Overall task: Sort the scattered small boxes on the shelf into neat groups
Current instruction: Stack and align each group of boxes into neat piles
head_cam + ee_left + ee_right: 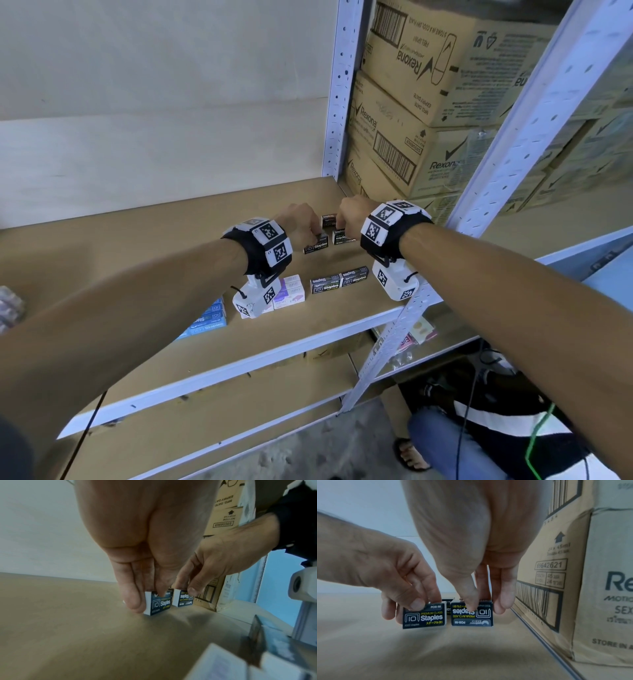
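Two dark "10 Staples" boxes stand side by side near the back right of the wooden shelf [171, 246]. My left hand [313, 234] [148, 600] pinches the left box [315, 247] [161, 603] [423, 618] between thumb and fingers. My right hand [342, 228] [485, 607] pinches the right box [342, 238] [183, 599] [471, 619], whose print is upside down. Both boxes touch the shelf. A third dark box [328, 220] [447, 605] lies just behind them, partly hidden.
Two more dark staple boxes [339, 281] sit paired near the front edge, with white-purple boxes [291, 291] and blue boxes [209, 318] to their left. Large Rexona cartons [411, 113] [565, 574] stand close on the right. A perforated upright [534, 113] frames the front right corner.
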Tool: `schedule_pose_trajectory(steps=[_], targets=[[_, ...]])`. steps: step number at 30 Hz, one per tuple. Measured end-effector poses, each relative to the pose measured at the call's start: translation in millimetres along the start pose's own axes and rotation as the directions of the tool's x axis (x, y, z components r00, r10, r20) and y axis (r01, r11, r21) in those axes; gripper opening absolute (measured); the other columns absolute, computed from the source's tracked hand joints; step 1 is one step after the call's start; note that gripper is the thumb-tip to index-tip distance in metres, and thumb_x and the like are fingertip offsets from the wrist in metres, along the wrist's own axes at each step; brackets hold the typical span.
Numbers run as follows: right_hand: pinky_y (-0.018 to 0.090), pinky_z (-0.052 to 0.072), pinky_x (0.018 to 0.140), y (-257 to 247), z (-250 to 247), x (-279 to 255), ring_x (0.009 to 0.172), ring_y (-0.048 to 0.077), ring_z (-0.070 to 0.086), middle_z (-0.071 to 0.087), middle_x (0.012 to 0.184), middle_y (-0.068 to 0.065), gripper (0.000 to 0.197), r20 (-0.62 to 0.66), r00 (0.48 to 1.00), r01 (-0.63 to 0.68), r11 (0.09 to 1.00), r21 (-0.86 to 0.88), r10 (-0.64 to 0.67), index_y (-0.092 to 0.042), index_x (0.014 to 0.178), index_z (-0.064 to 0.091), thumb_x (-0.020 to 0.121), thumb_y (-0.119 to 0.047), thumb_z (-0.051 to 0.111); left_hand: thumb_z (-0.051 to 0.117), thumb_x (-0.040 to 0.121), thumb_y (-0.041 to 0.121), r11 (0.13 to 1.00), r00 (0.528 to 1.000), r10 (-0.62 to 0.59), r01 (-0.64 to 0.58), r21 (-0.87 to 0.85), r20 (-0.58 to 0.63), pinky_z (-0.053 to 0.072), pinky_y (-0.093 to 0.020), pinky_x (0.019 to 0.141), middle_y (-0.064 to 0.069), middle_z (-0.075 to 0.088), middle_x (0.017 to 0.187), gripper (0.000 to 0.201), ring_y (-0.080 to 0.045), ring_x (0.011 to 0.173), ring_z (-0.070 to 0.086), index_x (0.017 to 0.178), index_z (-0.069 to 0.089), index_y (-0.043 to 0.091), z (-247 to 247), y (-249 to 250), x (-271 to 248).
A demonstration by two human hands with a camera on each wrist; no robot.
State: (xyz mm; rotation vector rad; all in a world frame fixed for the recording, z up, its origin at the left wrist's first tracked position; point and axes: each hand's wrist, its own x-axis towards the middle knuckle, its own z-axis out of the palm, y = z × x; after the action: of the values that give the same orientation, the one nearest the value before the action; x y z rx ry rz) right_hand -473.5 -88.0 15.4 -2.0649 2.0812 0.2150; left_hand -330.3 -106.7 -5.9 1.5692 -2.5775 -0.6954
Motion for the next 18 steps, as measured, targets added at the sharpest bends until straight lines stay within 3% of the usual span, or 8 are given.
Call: schedule_pose_trajectory(steps=[3, 5, 10, 12, 14, 16, 18], targets=[[0.032, 0.049, 0.087, -0.1, 0.6, -9.4, 0.113, 0.029, 0.060, 0.063, 0.125, 0.014, 0.030, 0.024, 1.000, 0.001, 1.000, -0.008, -0.001, -0.006, 0.120, 0.067, 0.091, -0.004, 0.058, 0.060, 0.083, 0.008, 1.000, 1.000, 0.006, -0.006, 0.010, 0.011, 0.046, -0.026, 0.062, 0.003, 0.059, 0.069, 0.023, -0.019, 0.067, 0.058, 0.065, 0.063, 0.022, 1.9, 2.0, -6.3], [0.031, 0.049, 0.087, -0.1, 1.6, -15.5, 0.113, 0.030, 0.060, 0.062, 0.127, 0.014, 0.031, 0.052, 0.999, 0.003, 1.000, -0.004, -0.003, -0.006, 0.121, 0.066, 0.091, -0.006, 0.059, 0.061, 0.083, 0.007, 1.000, 1.000, 0.008, -0.008, -0.004, 0.021, 0.047, -0.025, 0.058, 0.004, 0.058, 0.066, 0.027, -0.017, 0.061, 0.057, 0.061, 0.059, 0.024, 3.9, 2.6, -12.1], [0.029, 0.047, 0.082, -1.8, 5.2, -28.1, 0.113, 0.030, 0.060, 0.060, 0.128, 0.013, 0.033, 0.093, 0.996, 0.000, 1.000, 0.027, -0.003, -0.009, 0.122, 0.066, 0.090, -0.005, 0.060, 0.062, 0.085, 0.007, 1.000, 0.997, 0.019, -0.020, 0.014, 0.076, 0.053, -0.028, 0.061, 0.005, 0.061, 0.067, 0.012, -0.014, 0.060, 0.060, 0.085, 0.070, 0.015, 6.7, 8.0, -25.3], [0.030, 0.048, 0.084, -4.6, 8.8, -29.3, 0.111, 0.029, 0.061, 0.062, 0.125, 0.013, 0.032, 0.115, 0.993, -0.003, 0.999, 0.032, -0.001, -0.007, 0.120, 0.067, 0.089, -0.006, 0.061, 0.059, 0.087, 0.006, 0.998, 0.991, 0.042, -0.048, 0.047, 0.124, 0.049, -0.023, 0.058, 0.004, 0.059, 0.064, 0.016, -0.016, 0.061, 0.057, 0.098, 0.071, 0.006, 9.2, 11.8, -29.2], [0.030, 0.049, 0.082, -7.2, 12.6, -29.7, 0.108, 0.029, 0.062, 0.065, 0.120, 0.014, 0.030, 0.140, 0.990, 0.001, 1.000, 0.030, -0.005, -0.004, 0.117, 0.067, 0.088, -0.007, 0.061, 0.058, 0.090, 0.007, 0.994, 0.981, 0.063, -0.077, 0.072, 0.182, 0.044, -0.017, 0.054, -0.001, 0.062, 0.077, 0.022, -0.016, 0.068, 0.057, 0.108, 0.069, 0.003, 12.6, 14.8, -31.3], [0.030, 0.049, 0.079, -7.4, 16.4, -30.0, 0.106, 0.029, 0.063, 0.066, 0.116, 0.014, 0.031, 0.166, 0.986, -0.012, 1.000, 0.028, 0.007, -0.003, 0.116, 0.067, 0.086, -0.006, 0.061, 0.061, 0.090, 0.007, 0.997, 0.978, 0.054, -0.063, 0.040, 0.202, 0.045, -0.013, 0.052, -0.001, 0.061, 0.085, 0.023, -0.009, 0.063, 0.056, 0.112, 0.067, 0.003, 15.7, 14.7, -30.4], [0.031, 0.051, 0.077, -6.0, 19.4, -30.6, 0.100, 0.029, 0.065, 0.067, 0.111, 0.014, 0.029, 0.155, 0.988, -0.013, 1.000, 0.024, 0.009, -0.005, 0.112, 0.069, 0.083, -0.006, 0.061, 0.061, 0.090, 0.007, 0.998, 0.979, 0.056, -0.062, 0.023, 0.198, 0.046, -0.013, 0.052, 0.004, 0.058, 0.077, 0.022, -0.003, 0.058, 0.053, 0.110, 0.066, 0.004, 17.0, 14.1, -30.8]])
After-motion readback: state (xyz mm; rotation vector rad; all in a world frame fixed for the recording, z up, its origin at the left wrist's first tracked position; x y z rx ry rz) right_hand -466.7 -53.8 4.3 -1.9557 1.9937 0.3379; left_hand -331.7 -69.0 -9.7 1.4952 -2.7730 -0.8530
